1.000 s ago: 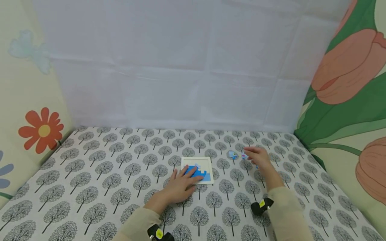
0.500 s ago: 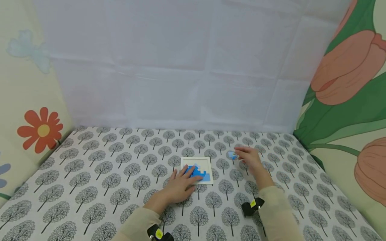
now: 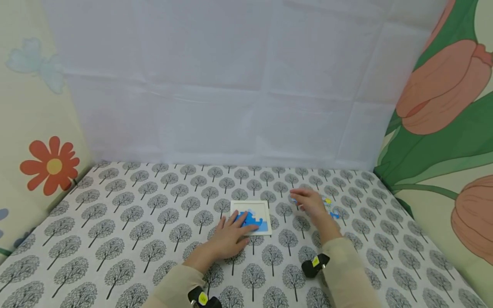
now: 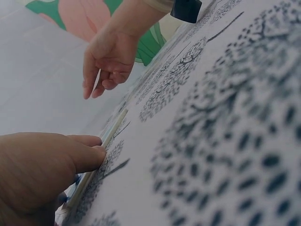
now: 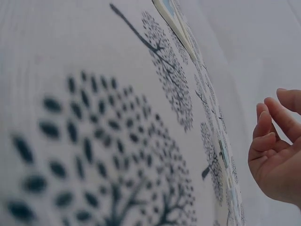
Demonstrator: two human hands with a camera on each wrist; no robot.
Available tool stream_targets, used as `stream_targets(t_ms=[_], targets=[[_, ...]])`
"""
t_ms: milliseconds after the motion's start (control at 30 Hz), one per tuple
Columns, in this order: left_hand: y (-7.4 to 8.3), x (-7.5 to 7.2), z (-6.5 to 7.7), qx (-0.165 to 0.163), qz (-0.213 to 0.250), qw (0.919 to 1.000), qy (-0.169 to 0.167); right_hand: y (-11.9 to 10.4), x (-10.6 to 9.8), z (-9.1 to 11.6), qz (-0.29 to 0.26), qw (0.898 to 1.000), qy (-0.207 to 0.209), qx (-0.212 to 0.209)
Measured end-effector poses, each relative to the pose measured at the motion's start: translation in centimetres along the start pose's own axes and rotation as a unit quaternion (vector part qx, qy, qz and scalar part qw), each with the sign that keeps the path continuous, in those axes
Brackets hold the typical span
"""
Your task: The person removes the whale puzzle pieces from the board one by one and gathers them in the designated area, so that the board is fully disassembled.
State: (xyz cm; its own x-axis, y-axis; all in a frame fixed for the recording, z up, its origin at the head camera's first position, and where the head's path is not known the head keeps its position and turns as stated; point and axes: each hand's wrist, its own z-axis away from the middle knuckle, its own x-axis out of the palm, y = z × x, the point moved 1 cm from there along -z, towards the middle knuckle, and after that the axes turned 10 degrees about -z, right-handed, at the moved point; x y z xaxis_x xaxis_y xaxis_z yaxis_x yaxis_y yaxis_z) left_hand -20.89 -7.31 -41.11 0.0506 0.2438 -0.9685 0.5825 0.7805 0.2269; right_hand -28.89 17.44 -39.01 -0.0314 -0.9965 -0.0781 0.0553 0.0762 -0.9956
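My left hand [image 3: 230,240] lies with straight, spread fingers on a small white-framed jigsaw puzzle [image 3: 252,204], whose tray shows blue pieces in its lower part and a pale bare base above. In the left wrist view the thumb rests at the frame's edge [image 4: 115,126]. To the right, my right hand [image 3: 311,205] is raised over the cloth. Between its thumb and fingers it pinches a thin pale piece [image 4: 97,81], seen edge-on in the left wrist view; its print is hidden. Just left of those fingertips, a blue puzzle piece [image 3: 293,200] is partly covered.
Loose puzzle pieces lie beyond the right wrist, one with yellow [image 3: 328,201] and one blue [image 3: 334,215]. A tree-printed cloth [image 3: 154,252] covers the table. A white sheet [image 3: 231,85] hangs behind, with flower-printed panels at both sides.
My right hand has moved left across the loose pieces, uncovering the yellow and blue ones behind it and partly covering the leftmost. The left hand has stayed on the puzzle.
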Motion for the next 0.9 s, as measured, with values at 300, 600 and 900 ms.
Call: stream_targets(t_ms=[300, 600, 900], targets=[[0.2, -0.2, -0.2, -0.021, -0.006, 0.9996, -0.017, 0.2, 2.2, 0.2, 0.020, 1.000, -0.016, -0.005], [0.0, 0.0, -0.2, -0.045, -0.001, 0.9986, -0.029, -0.1, 4.4, 0.3, 0.050, 0.998, -0.044, -0.008], [-0.2, -0.4, 0.2, -0.044, 0.001, 0.9988, -0.021, -0.1, 6.1, 0.4, 0.069, 0.995, -0.064, -0.023]])
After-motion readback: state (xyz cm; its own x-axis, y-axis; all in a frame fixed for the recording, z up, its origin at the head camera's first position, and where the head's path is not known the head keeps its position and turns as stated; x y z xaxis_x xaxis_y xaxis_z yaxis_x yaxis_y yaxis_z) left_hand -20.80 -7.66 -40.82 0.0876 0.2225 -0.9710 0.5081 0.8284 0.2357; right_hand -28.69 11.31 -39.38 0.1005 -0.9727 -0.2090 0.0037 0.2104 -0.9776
